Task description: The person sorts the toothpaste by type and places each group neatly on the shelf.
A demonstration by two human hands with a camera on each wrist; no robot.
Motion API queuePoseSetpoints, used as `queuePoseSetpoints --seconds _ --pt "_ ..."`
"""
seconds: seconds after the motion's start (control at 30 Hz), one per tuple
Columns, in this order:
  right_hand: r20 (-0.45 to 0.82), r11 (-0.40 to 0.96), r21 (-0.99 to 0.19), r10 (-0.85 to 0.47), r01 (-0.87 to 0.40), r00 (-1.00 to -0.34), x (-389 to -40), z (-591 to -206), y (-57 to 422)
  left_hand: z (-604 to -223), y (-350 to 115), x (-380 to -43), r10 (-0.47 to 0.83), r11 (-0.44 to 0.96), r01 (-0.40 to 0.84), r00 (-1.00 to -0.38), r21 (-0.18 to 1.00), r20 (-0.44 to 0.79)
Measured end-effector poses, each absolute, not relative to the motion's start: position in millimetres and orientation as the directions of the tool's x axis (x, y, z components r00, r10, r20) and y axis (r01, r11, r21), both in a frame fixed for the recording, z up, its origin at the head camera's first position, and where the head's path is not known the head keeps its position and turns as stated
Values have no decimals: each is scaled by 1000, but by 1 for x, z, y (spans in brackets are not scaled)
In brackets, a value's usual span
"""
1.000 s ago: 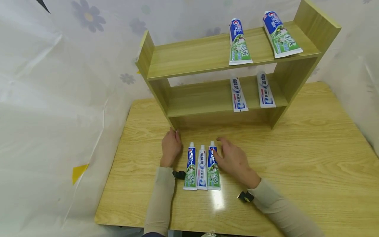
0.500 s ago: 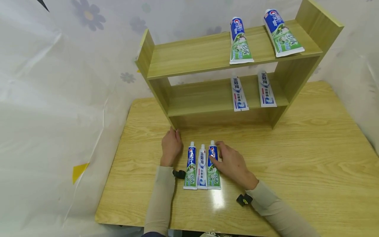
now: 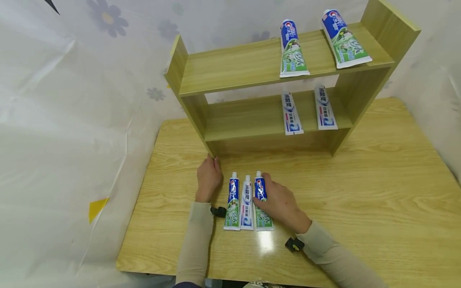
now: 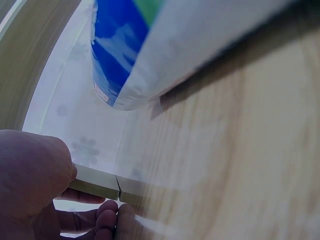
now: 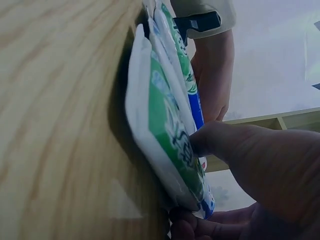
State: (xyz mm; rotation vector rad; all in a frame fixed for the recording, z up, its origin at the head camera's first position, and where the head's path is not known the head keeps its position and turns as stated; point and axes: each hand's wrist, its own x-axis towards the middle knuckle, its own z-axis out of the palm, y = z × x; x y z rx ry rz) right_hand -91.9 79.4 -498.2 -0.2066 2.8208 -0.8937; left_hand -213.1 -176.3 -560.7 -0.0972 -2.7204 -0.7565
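Observation:
Three toothpaste tubes lie side by side on the table, caps towards the shelf: a blue-green tube (image 3: 233, 204) at left, a white tube (image 3: 247, 206) in the middle, and another blue-green toothpaste tube (image 3: 264, 218) at right. My right hand (image 3: 284, 202) grips that right tube, thumb on its top and fingers along its far side, as the right wrist view shows. At the front left foot of the wooden shelf (image 3: 230, 86), my left hand (image 3: 209, 179) pinches the board's edge between thumb and fingers. A tube's blue end (image 4: 117, 55) looms close in the left wrist view.
On the upper board lie two blue-green tubes (image 3: 294, 50), both towards the right. Two white tubes (image 3: 291, 114) rest on the lower board, also towards the right. The table (image 3: 389, 180) meets a pale flowered sheet (image 3: 223, 24) behind and at the sides.
My right hand has come down and leftward onto the right blue-green tube and closed around it. That tube has shifted slightly right, parting from the white one. My left hand stays put.

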Motion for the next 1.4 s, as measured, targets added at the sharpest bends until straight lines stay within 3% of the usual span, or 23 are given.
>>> queuePoseSetpoints --seconds 0.27,0.6,0.8,1.13,1.4 --pt "-167 824 -565 -172 -49 -971 -93 -498 78 -523 -164 -196 3 863 159 -951 481 308" --pt "-176 764 -642 -226 -62 -958 -96 -501 85 -537 -166 -197 -20 846 139 -956 515 292" --pt "-202 740 -671 -228 -34 -953 -94 -500 91 -578 -179 -220 -11 875 140 -952 463 307" --pt "-192 702 -711 -241 -34 -952 -90 -488 99 -556 -176 -211 -31 858 121 -958 500 284" --pt "-104 674 -732 -256 -100 -961 -88 -453 104 -568 -179 -217 -19 865 133 -955 484 296"
